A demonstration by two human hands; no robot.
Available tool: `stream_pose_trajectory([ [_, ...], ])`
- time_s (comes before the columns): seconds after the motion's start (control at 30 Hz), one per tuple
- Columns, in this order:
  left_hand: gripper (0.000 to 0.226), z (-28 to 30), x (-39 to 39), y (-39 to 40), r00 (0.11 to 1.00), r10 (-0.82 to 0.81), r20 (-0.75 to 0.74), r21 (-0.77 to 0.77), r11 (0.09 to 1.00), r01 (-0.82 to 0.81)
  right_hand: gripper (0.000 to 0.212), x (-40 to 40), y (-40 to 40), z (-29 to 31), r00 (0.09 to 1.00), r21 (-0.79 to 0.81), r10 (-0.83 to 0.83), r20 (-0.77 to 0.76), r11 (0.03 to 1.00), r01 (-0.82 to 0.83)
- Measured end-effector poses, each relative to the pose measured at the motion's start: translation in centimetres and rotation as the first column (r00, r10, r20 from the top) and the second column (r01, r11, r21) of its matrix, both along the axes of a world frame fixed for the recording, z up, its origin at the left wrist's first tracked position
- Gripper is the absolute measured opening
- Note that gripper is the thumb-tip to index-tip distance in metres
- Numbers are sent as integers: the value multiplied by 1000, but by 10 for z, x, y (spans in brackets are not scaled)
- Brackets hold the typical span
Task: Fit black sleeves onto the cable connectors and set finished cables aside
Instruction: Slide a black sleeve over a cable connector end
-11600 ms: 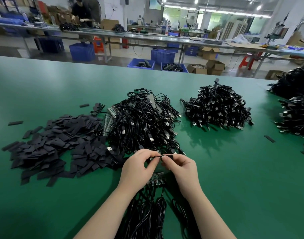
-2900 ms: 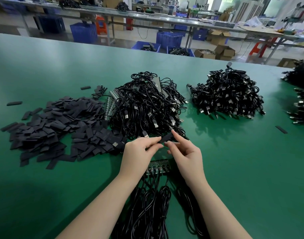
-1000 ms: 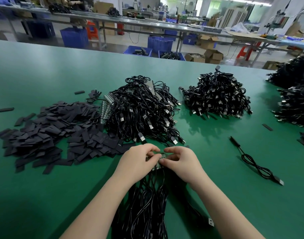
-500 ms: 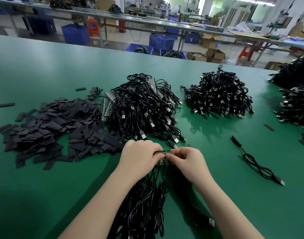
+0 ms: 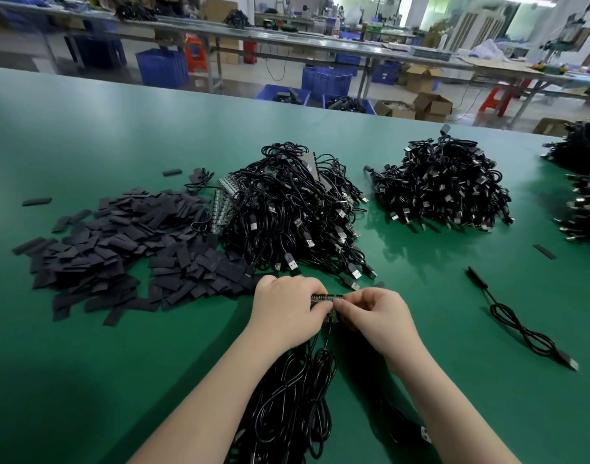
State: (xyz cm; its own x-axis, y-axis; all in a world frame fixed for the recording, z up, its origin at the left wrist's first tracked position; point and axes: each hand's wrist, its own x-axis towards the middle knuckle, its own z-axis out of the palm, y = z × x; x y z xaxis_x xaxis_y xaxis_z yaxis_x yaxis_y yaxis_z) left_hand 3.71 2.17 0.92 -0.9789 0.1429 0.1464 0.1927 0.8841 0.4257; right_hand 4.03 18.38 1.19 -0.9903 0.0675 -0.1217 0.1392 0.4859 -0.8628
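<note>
Green surface (image 5: 86, 380). Far left of the fingers: loose heap of flat black sleeves (image 5: 126, 249), spread wide, a few strays beyond its edge. Just beyond the fingers, touching the sleeve heap's right side: big tangle of black cables (image 5: 293, 212) with bare metal plugs showing, and strips of connector boards (image 5: 221, 205) poking out on its left. Left hand (image 5: 288, 311), knuckles up, fingers curled over and pinching the left end of a small strip of boards (image 5: 327, 297). Right hand (image 5: 377, 313) touching it from the other side, fingers curled, thumb and forefinger pinching the strip's right end; what the fingertips do underneath is hidden. The strip sits between the two hands, low over the surface. From under the hands a bundle of cables (image 5: 293, 396) trails toward the viewer, between the forearms. Right of the fingers and farther back: second pile of cables (image 5: 444, 192), apart from the first. Right of the fingers, nearer: a single coiled cable (image 5: 521, 326) lying alone on the surface, one end sleeved in black, plug at the other. A stray sleeve (image 5: 544, 252) beyond it. Far right edge: more cable heaps (image 5: 584, 209), cut off by the frame.
</note>
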Motion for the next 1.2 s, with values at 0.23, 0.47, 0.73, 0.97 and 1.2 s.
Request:
stream_pose_trajectory([
  [0.23,23,1,1,3,999,33,7,4,999,-33,17,4,-5,-2,995,96,-59,-76,993,67],
  [0.47,21,2,6,12,992,119,-35,38,992,-118,28,13,-7,7,985,235,-34,-169,969,74],
  [0.73,44,23,11,10,956,105,-275,367,930,3,13,29,-12,73,763,85,-62,-644,985,152],
  [0.97,43,27,18,1,650,230,-724,354,933,64,13,28,-60,99,895,-578,-82,-438,788,-211],
  [1.2,36,19,11,-17,786,284,-549,303,944,-130,6,-1,-67,63,982,-625,-61,-180,778,-66],
])
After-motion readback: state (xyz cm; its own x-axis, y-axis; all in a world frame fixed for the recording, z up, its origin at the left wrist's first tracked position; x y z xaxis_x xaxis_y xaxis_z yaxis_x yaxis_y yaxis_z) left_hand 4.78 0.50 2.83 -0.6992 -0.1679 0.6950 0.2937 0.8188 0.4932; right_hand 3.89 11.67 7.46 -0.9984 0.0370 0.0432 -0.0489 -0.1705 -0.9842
